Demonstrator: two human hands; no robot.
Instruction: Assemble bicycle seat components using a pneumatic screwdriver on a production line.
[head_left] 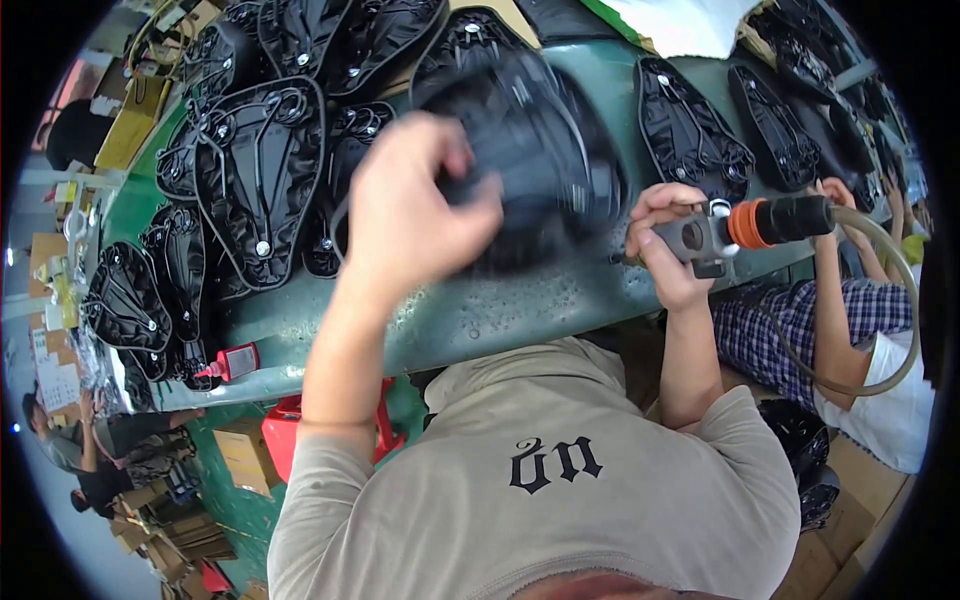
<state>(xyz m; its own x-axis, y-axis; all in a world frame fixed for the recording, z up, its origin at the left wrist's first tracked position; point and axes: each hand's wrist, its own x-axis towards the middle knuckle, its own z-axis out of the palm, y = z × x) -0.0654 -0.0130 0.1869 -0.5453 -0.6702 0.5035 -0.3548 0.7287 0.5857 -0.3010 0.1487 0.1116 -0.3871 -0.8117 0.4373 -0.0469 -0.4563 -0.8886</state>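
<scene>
Black bicycle seats lie upside down on a green-topped bench, their metal rails and springs showing. In front of me a black bicycle seat (530,150) is smeared by motion, so its details are hard to make out. My left hand (420,205), also blurred, is over this seat's left side, with thumb and fingers apart and nothing visible between them. Any contact with the seat is unclear. My right hand (672,240) is wrapped around a grey air-powered driver (695,238) with an orange collar and black end, held near the bench's front edge. A hose (905,300) curves down from it.
More upturned seats (265,170) crowd the left of the bench (480,310); others (690,130) lie at right. A red bottle (235,362) stands near the front left edge. A co-worker's forearm (830,310) is close on my right. A red stool (285,435) and cardboard box (245,455) are below.
</scene>
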